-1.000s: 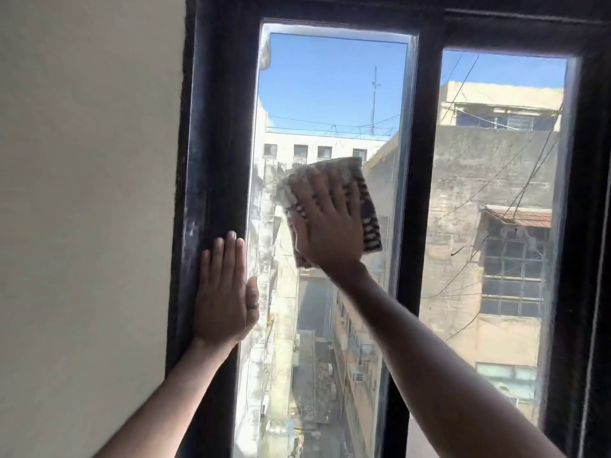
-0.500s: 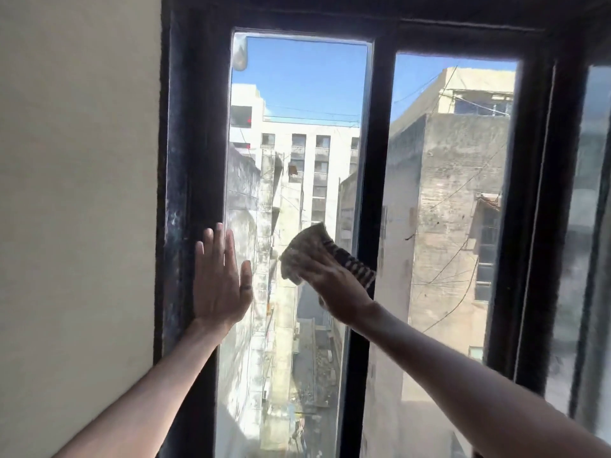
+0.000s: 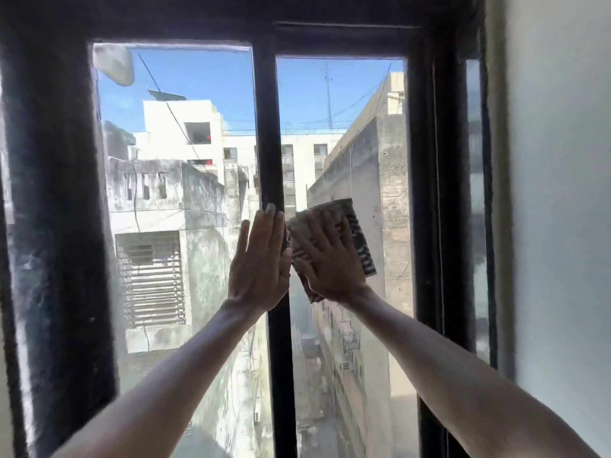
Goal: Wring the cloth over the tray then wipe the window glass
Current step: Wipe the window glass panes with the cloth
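Pressing a striped cloth [image 3: 334,241] flat against the right window pane [image 3: 390,160]: right hand [image 3: 330,259], fingers spread. Left hand [image 3: 259,259] open, fingers together, braced on the centre mullion [image 3: 269,143]. Cloth likely soft, light, damp; best held under a flat palm.

A dark window frame [image 3: 56,226] filled the view, split by a central black mullion [image 3: 268,153]. A pale wall [image 3: 562,193] stood right of the frame. Beyond the frame, sunlit weathered buildings [image 3: 165,200] rose under blue sky [image 3: 205,81].

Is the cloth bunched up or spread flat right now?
Spread flat: the right hand presses the cloth open-palmed against the glass.
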`<state>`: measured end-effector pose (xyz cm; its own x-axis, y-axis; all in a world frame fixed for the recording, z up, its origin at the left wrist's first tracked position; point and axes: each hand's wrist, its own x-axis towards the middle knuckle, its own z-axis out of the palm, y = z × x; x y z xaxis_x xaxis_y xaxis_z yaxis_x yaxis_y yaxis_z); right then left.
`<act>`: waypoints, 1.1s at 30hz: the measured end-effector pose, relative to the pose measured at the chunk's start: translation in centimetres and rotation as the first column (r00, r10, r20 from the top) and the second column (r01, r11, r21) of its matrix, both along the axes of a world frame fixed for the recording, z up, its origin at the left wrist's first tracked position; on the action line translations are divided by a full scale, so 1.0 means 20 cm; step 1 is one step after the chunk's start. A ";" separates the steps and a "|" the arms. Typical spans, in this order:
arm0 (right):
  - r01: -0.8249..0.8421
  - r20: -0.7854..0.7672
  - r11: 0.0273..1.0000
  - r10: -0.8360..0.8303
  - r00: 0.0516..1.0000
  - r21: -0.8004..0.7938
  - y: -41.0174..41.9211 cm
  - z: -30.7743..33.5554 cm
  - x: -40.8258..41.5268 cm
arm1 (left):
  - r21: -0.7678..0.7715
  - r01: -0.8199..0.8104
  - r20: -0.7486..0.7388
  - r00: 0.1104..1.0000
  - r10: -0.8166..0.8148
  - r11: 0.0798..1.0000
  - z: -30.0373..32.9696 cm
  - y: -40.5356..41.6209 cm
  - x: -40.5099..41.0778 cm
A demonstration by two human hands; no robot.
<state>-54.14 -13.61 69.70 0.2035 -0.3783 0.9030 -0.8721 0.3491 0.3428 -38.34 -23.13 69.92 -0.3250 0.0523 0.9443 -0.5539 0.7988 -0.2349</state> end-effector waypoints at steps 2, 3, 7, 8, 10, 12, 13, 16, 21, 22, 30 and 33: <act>-0.015 -0.125 0.997 0.006 0.992 -0.072 0.03 0.10 -0.20 | -0.064 -0.044 -0.018 0.999 0.043 0.997 -0.01 -0.06 -0.05; 0.007 -0.010 0.981 -0.009 1.000 -0.194 0.05 0.17 -0.28 | -0.097 -0.058 -0.028 0.998 0.055 0.994 -0.01 -0.08 -0.06; 0.141 0.379 0.897 0.031 0.925 -0.420 0.04 0.16 -0.24 | -0.154 -0.065 -0.081 0.995 0.054 0.986 -0.02 -0.10 -0.09; 0.038 0.167 0.948 0.016 0.986 -0.315 0.02 0.06 -0.22 | -0.161 -0.074 -0.090 0.994 0.060 0.984 -0.02 -0.10 -0.09; -0.019 -0.185 1.000 0.016 0.983 -0.013 0.11 -0.05 -0.32 | -0.167 -0.102 -0.087 0.992 0.089 0.981 -0.03 -0.10 -0.08; 0.040 -0.077 0.997 -0.045 0.996 -0.071 0.19 -0.03 -0.45 | -0.175 -0.126 -0.085 0.990 0.113 0.976 -0.04 -0.09 -0.08; 0.095 0.162 0.972 -0.060 0.985 -0.215 0.20 0.01 -0.46 | -0.175 -0.130 -0.091 0.989 0.116 0.976 -0.04 -0.09 -0.08; 0.172 0.331 0.911 -0.041 0.943 -0.375 0.05 -0.04 -0.25 | -0.160 -0.091 -0.100 0.992 0.075 0.983 -0.03 -0.08 -0.09; -0.107 -0.278 0.994 0.111 0.954 0.031 -0.01 -0.07 -0.20 | -0.174 -0.056 -0.100 0.994 0.039 0.983 -0.03 -0.09 -0.07; -0.113 -0.250 0.991 0.092 0.964 -0.072 0.00 0.02 -0.24 | -0.177 -0.048 -0.104 0.994 0.030 0.983 -0.03 -0.08 -0.07; -0.137 -0.062 0.939 0.123 0.990 -0.317 -0.06 -0.10 -0.13 | -0.163 -0.065 -0.085 0.995 0.051 0.985 -0.02 -0.08 -0.06; -0.085 -0.105 0.979 0.066 0.992 -0.188 0.07 -0.34 -0.28 | -0.159 -0.062 -0.080 0.996 0.050 0.985 -0.03 -0.09 -0.07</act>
<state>-59.80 -12.12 62.99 0.3158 -0.1806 0.9315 -0.8639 0.3512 0.3610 -39.70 -24.89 69.30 -0.2597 0.1893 0.9470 -0.6177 0.7212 -0.3136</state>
